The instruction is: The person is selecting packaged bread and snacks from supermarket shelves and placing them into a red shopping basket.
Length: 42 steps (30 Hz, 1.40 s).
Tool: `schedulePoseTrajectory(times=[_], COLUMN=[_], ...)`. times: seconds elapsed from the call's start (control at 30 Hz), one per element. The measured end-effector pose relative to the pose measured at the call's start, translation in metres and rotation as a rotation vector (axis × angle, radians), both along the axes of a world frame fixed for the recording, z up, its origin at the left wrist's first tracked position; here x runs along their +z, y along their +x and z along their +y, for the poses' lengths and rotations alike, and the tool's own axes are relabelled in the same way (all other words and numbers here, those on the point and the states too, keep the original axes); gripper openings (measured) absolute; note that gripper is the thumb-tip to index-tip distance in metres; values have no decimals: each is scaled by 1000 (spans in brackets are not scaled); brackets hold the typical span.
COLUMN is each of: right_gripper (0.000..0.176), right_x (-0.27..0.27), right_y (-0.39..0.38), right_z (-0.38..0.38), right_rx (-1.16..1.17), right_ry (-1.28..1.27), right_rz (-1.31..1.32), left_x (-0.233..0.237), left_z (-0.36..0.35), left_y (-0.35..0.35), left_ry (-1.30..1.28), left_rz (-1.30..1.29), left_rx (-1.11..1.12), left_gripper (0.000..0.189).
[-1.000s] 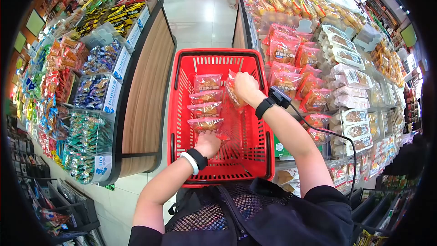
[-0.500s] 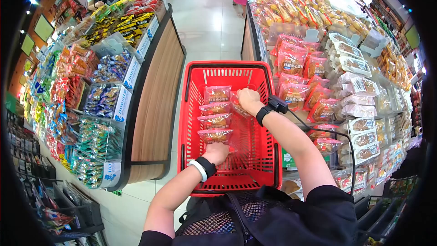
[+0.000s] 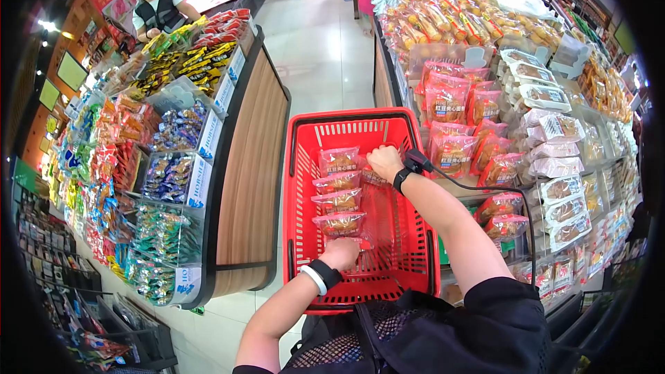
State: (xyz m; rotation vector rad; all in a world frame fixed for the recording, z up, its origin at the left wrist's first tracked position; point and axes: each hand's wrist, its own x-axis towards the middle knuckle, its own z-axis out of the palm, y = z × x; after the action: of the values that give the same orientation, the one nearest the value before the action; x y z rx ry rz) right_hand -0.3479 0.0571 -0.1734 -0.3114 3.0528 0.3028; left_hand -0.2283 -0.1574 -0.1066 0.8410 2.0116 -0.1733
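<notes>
A red plastic basket (image 3: 294, 221) stands in front of me. Down its left side runs a row of pink-edged bread packets (image 3: 338, 201), standing one behind another. My left hand (image 3: 339, 255) is low in the basket, closed at the near end of that row, on a packet that it mostly hides. Further back, my right hand (image 3: 385, 164) is closed on another bread packet (image 3: 373, 177), held beside the far end of the row. Its fingertips are partly hidden.
Snack bins (image 3: 170, 180) fill the wood-sided stand (image 3: 253, 166) at left. More bread packets (image 3: 449, 102) and white trays (image 3: 564, 201) cover the display at right. A person (image 3: 159, 10) in a cap is at the upper left. Tiled aisle floor (image 3: 322, 48) runs ahead.
The basket, both hands and the shelves appear slightly lower and further right in the view. Both hands keep nearly the same places beside the row of packets.
</notes>
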Motion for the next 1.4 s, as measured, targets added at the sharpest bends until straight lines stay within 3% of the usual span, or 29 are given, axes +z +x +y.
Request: schedulePoseTrajectory(times=[0.13,0.23,0.47,0.53,0.57,0.67,0.73,0.8,0.87,0.9,0.93,1.0,1.03,1.1,1.2,1.23,1.27,1.33,1.4], right_gripper=[15,13,16,17,18,25,28,27,24,23,23,20,20,20,31,24,33,35,35], right_x=[5,16,8,-9,-14,-17,1,29,75,89,102,139,157,161,156,153,126,130,120], right_y=[-7,-9,10,7,5,10,14,23,40,50,64,98,117,162,238,265,287,305,308], right_z=[-2,-9,-2,-5,-6,-15,-20,-18,-14,-4,9,42,61,104,152,159,193,170,176], right_rx=[-7,101,36,-300,-415,-417,-453,-247,-191,-189,-195,-307,-363,-389,-349,-347,-316,-531,-502], right_ry=[-51,-81,-95,-251,-346,-339,-486,-439,-458,-449,-439,-402,-406,-355,-244,-300,-594,-402,-453], right_rz=[196,282,-29,121,27,17,-48,4,18,39,56,47,-8,-73,-197,-99,-260,-18,-23], left_x=[-7,-30,-33,-36,-39,-53,-54,-44,-39,-74,-37,-16,17,42,50,65,64,62,66], left_z=[-4,-8,-7,-8,-9,-15,-15,-13,-20,-37,-28,-33,-26,-28,-38,-33,-32,-45,-55], left_y=[-3,-2,0,1,1,1,0,1,1,-1,3,9,11,16,9,5,-2,-3,-4], left_ry=[48,97,73,126,145,150,185,155,362,621,497,638,683,635,718,653,679,676,642], left_rz=[56,51,24,48,54,43,52,36,2,-125,-6,50,4,11,49,5,5,83,159], left_rx=[-60,-55,-62,-106,-125,-165,-157,-180,-97,3,-85,-78,-45,19,48,108,118,110,178], left_gripper=[31,69,49,43,41,40,42,44,48,54,39,45,49,56,63,63,62,54,51])
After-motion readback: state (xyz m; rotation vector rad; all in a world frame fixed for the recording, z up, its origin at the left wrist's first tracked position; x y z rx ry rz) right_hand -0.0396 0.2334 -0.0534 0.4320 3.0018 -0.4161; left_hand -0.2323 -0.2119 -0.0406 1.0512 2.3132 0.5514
